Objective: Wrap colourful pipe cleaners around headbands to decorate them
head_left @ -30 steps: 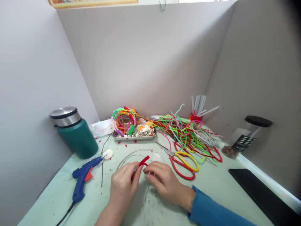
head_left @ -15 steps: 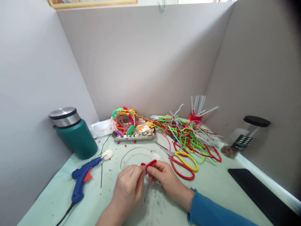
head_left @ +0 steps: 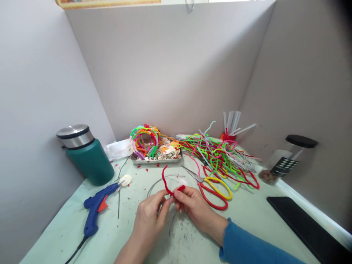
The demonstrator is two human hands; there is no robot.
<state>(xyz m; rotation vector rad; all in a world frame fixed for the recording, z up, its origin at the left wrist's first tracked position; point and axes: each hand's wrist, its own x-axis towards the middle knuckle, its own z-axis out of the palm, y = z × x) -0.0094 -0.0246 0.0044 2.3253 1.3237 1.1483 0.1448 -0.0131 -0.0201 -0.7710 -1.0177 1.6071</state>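
Low over the middle of the table, both hands meet at a red pipe cleaner (head_left: 164, 178). Its thin free end sticks up and bends back from the fingertips; a thicker, coiled-looking part shows at the right thumb. My right hand (head_left: 196, 209) is closed on that thicker part. My left hand (head_left: 150, 214) pinches close beside it, at the base of the raised end. A thin grey wire loop (head_left: 156, 180) curves behind the fingers, and whether they also grip it is hidden. Scissors (head_left: 213, 183) with red and yellow handles lie just right of my right hand.
A blue glue gun (head_left: 96, 211) and a green bottle (head_left: 89, 161) are on the left. A metal tray (head_left: 156, 161) holds shells and colourful rings. Behind the scissors spreads a pipe cleaner pile (head_left: 220, 150). A jar (head_left: 286, 161) and black slab (head_left: 305, 227) are at right.
The red pipe cleaner's free end, folded down at the fingers before, now stands up behind them. My left fingertips have shifted slightly right and down. The wire loop has moved a little.
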